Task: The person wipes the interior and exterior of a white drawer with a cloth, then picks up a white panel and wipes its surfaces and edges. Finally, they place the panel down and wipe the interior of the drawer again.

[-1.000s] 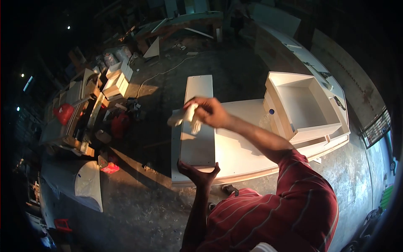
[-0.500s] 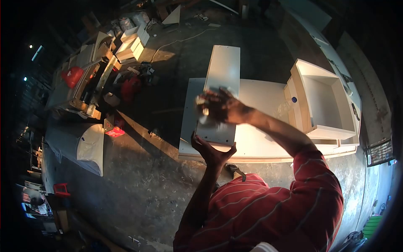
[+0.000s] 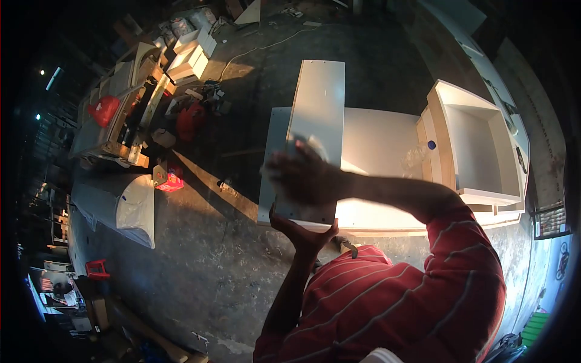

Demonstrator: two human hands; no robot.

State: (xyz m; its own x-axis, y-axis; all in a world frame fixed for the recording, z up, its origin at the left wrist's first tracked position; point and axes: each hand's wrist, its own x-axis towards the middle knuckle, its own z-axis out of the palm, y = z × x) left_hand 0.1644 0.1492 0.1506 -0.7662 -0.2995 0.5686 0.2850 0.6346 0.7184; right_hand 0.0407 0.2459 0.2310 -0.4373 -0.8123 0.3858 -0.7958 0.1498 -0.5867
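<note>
A long white board (image 3: 319,100) lies lengthwise away from me, across a larger white panel. My left hand (image 3: 302,233) is wrapped round its near end from below, thumb on the right side and fingers on the left. Over the board's lower half, my right hand (image 3: 305,178) is smeared by motion. At its far side shows a pale cloth-like thing (image 3: 316,147), blurred and mostly covered by the fingers. The larger white panel (image 3: 381,139) extends to the right under my right forearm.
An open white drawer-like box (image 3: 475,142) and a clear bottle with a blue cap (image 3: 431,145) are on the right. Leftward are a wooden bench (image 3: 124,142) with a red helmet-like object (image 3: 104,111), a red carton (image 3: 169,178) and a red stool (image 3: 97,269).
My right hand has moved slightly toward me and left along the board. My left hand keeps its hold on the near end. The whole view has shifted a little.
</note>
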